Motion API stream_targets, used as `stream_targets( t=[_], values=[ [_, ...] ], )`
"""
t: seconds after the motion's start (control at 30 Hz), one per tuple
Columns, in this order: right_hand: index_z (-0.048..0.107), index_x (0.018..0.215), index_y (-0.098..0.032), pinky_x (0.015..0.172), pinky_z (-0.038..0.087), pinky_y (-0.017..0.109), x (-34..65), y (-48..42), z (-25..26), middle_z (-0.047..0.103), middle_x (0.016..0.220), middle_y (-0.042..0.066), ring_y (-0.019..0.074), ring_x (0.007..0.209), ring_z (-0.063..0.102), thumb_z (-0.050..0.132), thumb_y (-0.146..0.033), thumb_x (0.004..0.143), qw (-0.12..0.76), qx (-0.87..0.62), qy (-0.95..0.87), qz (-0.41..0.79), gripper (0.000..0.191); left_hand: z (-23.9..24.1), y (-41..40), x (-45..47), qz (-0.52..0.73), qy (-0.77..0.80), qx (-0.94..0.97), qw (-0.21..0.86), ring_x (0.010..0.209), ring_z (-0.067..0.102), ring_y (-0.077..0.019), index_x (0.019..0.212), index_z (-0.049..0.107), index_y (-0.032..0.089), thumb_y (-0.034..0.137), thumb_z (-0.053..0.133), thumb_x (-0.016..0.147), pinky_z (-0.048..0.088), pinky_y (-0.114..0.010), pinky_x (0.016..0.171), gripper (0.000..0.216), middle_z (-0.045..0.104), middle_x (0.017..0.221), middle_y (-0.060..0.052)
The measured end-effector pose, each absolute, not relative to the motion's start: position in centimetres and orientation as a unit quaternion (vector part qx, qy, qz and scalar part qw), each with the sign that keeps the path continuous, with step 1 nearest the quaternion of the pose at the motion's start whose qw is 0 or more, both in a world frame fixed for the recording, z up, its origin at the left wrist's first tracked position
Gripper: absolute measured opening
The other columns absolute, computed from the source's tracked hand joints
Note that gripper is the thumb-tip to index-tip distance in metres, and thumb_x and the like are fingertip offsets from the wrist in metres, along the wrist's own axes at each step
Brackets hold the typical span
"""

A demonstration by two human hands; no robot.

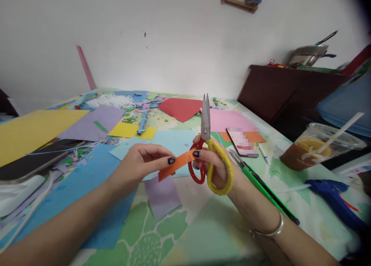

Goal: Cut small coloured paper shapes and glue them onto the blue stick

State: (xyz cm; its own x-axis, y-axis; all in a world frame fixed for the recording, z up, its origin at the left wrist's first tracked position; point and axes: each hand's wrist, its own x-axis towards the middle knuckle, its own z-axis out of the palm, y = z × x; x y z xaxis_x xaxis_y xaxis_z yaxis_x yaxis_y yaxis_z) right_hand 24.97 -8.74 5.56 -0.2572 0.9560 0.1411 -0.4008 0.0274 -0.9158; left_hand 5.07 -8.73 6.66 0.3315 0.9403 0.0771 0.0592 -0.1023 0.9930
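My left hand (149, 161) pinches the left part of an orange paper strip (177, 163) between thumb and fingers. Small slits show along the strip's upper edge near its right end. My right hand (213, 161) has its thumb on that right end, and a pair of scissors (205, 123) also hangs in this hand. The blades point up and stand slightly apart; one handle loop is red, the other yellow. Below the strip lies a purple paper piece (162, 196), and light blue paper (176, 140) is behind the hands.
A green utility knife (265, 188), a phone (242, 142), a drink cup (304, 150) and a blue glue gun (336, 198) lie or stand on the right. Coloured sheets, such as blue paper (95, 192), and paper scraps cover the left and back. A dark cabinet (278, 88) adjoins the table.
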Motion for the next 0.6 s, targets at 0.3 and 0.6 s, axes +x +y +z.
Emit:
stream_targets(
  t=[0.3, 0.6],
  values=[
    [0.057, 0.1, -0.022, 0.039, 0.038, 0.02, 25.3, -9.0, 5.9, 0.058, 0.063, -0.003, 0.0092, 0.046, 0.047, 0.067, -0.029, 0.075, 0.507, -0.364, -0.542, 0.562, 0.028, 6.7, -8.5, 5.0, 0.401, 0.385, 0.591, 0.585, 0.059, 0.063, -0.0123, 0.07, 0.069, 0.019, 0.025, 0.068, 0.076, 0.048, -0.021, 0.058, 0.009, 0.069, 0.061, 0.0],
    [0.047, 0.108, -0.018, 0.046, 0.045, 0.024, 26.4, -8.1, 6.9, 0.064, 0.081, 0.005, 0.015, 0.062, 0.058, 0.064, -0.04, 0.078, 0.405, -0.401, -0.59, 0.572, 0.041, 6.8, -7.4, 4.2, 0.526, 0.406, 0.501, 0.555, 0.067, 0.067, -0.014, 0.075, 0.065, 0.019, 0.027, 0.069, 0.075, 0.05, -0.021, 0.06, 0.009, 0.071, 0.066, 0.0]
  ],
)
